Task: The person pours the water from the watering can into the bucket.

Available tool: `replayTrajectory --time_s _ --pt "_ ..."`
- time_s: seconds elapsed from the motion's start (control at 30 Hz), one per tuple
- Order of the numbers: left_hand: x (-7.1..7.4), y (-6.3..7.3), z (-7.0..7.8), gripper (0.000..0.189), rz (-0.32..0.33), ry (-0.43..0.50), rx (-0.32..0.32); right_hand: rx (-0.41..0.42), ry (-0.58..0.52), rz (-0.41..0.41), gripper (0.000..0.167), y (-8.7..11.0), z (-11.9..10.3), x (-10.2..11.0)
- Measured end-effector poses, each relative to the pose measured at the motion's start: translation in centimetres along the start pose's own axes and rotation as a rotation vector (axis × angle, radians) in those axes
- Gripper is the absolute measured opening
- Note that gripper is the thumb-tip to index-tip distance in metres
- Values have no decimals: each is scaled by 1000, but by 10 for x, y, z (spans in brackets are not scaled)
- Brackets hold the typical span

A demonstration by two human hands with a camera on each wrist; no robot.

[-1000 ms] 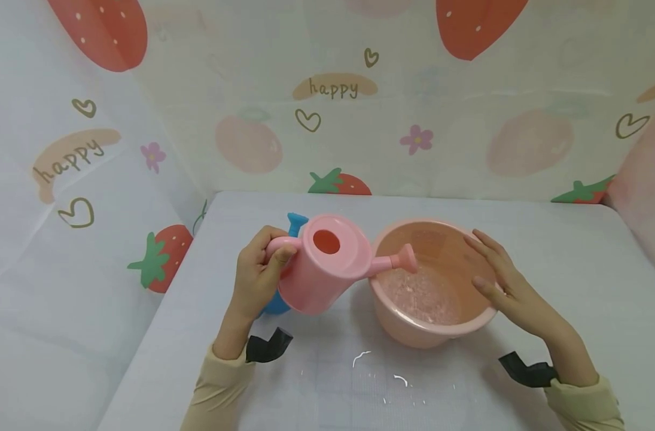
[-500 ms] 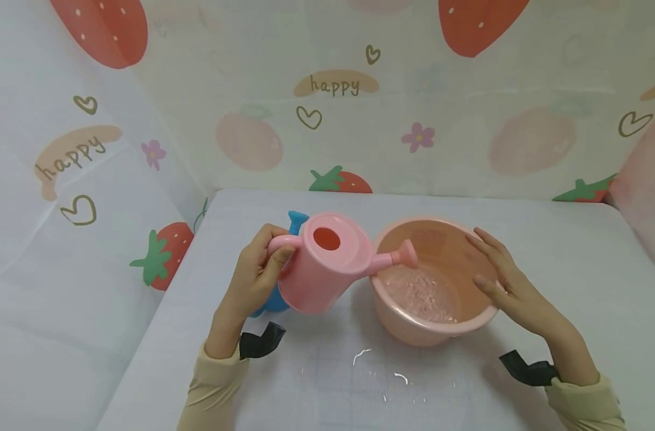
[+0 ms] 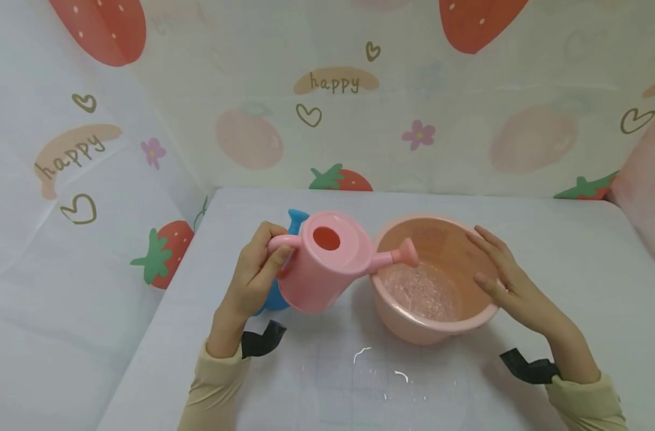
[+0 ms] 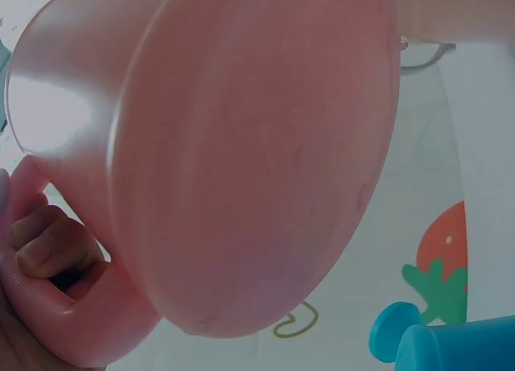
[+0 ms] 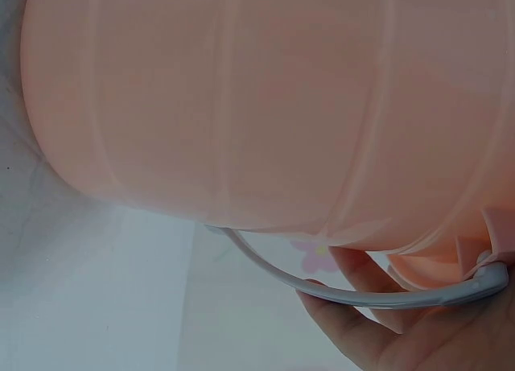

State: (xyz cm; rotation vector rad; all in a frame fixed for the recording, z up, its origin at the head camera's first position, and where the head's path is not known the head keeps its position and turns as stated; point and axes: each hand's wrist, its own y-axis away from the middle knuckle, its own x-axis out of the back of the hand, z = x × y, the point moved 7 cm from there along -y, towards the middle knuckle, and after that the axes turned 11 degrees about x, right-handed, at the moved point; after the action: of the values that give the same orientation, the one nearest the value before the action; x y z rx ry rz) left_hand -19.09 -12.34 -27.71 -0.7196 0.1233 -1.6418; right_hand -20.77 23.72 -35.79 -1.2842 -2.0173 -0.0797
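Observation:
My left hand [image 3: 254, 278] grips the handle of a pink watering can [image 3: 319, 269], fingers through the handle loop in the left wrist view. The can is raised and tilted, its spout head [image 3: 406, 254] over a peach-pink bucket [image 3: 429, 332]. Rippling water [image 3: 421, 293] lies in the bucket under the spout. With fingers fairly straight, my right hand [image 3: 515, 293] rests on the bucket's right rim, the thumb reaching over the inside. A pale bail handle [image 5: 338, 294] crosses the fingers in the right wrist view. Behind the pink can is a blue watering can [image 3: 276, 297], mostly hidden.
The bucket stands on a white-covered table [image 3: 160, 359]. Small shiny wet streaks [image 3: 401, 376] mark the cover in front of it. A printed curtain [image 3: 359, 137] with strawberries and hearts hangs behind the table and at its sides.
The left forearm has shifted slightly, while the pink watering can keeps nearly the same tilt over the bucket. The water's ripples have changed shape. The right hand stays on the rim.

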Motion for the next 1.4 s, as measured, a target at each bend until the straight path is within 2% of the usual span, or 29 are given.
replayTrajectory --time_s 0.3,0.4,0.63,0.9,1.17,1.4 --pt "0 0 1 11 13 18 -4 -10 7 5 68 0 1 0" --pt "-1 0 -1 17 31 33 -16 -10 10 7 68 0 2 0" --pt "0 -2 -3 42 105 54 -49 -17 14 2 68 0 3 -1" --pt "0 -2 -3 41 207 113 -84 -15 17 7 69 -1 3 -2" --pt "-3 -2 -4 39 233 217 -41 -17 2 7 68 -1 2 -1" --pt "-3 -2 -6 36 228 233 -19 -19 -2 3 68 -1 3 -2"
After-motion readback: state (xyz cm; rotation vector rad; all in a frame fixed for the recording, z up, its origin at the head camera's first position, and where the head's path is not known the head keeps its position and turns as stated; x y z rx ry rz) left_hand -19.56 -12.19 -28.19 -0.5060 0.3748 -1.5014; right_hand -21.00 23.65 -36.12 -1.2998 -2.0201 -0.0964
